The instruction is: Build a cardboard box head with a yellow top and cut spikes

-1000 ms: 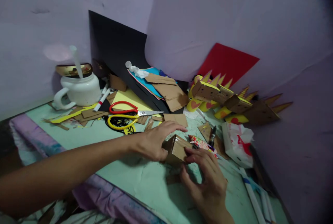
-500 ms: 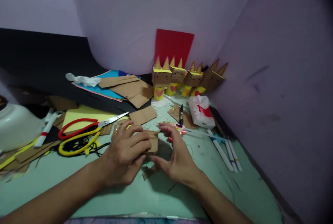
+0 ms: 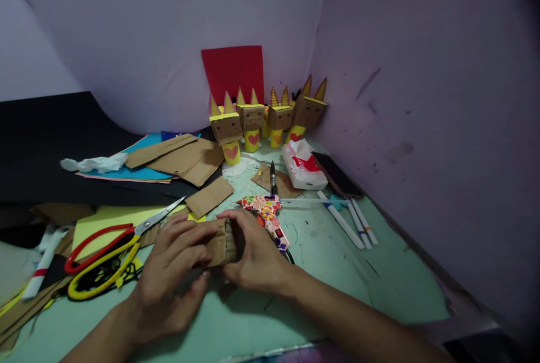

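Between my hands is a small folded cardboard box (image 3: 218, 243), low over the green tabletop. My left hand (image 3: 175, 273) lies along its left side, fingers over the top and thumb near the lower edge. At its right end, my right hand (image 3: 253, 253) grips it with thumb below and fingers above. A flower-patterned glue gun (image 3: 268, 212) lies just behind my right hand, partly covered by it. To the left of my left hand are scissors (image 3: 105, 250) with red and yellow handles, lying over a tangle of black cord.
Several cardboard figures with pointed ears (image 3: 225, 126) stand at the back against a red sheet (image 3: 234, 70). Tissue pack (image 3: 304, 166), phone-like dark slab (image 3: 337, 174) and white markers (image 3: 341, 222) lie on the right. Cardboard pieces (image 3: 189, 160) and coloured paper lie at the left back.
The view has turned to the right. My right hand has closed in on the box's right end, and the box now shows its open-looking end. The glue gun is more exposed.
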Available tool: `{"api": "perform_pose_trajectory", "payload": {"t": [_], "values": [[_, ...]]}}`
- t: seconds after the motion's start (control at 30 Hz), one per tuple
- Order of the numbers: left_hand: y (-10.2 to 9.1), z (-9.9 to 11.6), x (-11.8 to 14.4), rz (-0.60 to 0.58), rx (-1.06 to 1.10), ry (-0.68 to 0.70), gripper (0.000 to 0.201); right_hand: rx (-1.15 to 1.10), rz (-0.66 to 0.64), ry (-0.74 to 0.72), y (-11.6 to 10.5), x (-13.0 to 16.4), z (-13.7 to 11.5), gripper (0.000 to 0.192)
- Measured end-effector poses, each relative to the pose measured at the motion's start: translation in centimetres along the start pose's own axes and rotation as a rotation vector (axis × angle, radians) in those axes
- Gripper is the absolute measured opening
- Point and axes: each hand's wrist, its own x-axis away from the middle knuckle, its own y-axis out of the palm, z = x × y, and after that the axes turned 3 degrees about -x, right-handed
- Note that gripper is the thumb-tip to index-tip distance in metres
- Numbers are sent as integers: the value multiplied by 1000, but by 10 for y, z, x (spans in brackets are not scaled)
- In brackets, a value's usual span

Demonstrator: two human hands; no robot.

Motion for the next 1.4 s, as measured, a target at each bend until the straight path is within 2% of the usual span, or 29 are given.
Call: {"api": "perform_pose_trajectory", "payload": {"t": [0.17,0.27,0.4,0.6,0.87,1.1,1.4], "values": [[4,2,4,47,-17,-51,47,-18,48,-104,0,0,-1,62],[8,1,8,42,-41,-91,57,42,87,-98,1,2,0,69],[11,0,9,32,-10,-54,65,59,103,-99,2,3,3,68],[13,1,11,33,22,-26,65,47,104,-84,0,5,3,68],[16,4,10,41,-70,-5,69,51,111,-92,-1,5,4,66],[16,13,9,-48,-210,18,80,68,112,-65,1,6,2,66],[17,16,9,-48,-228,12,82,46,119,-71,1,5,2,66]]}}
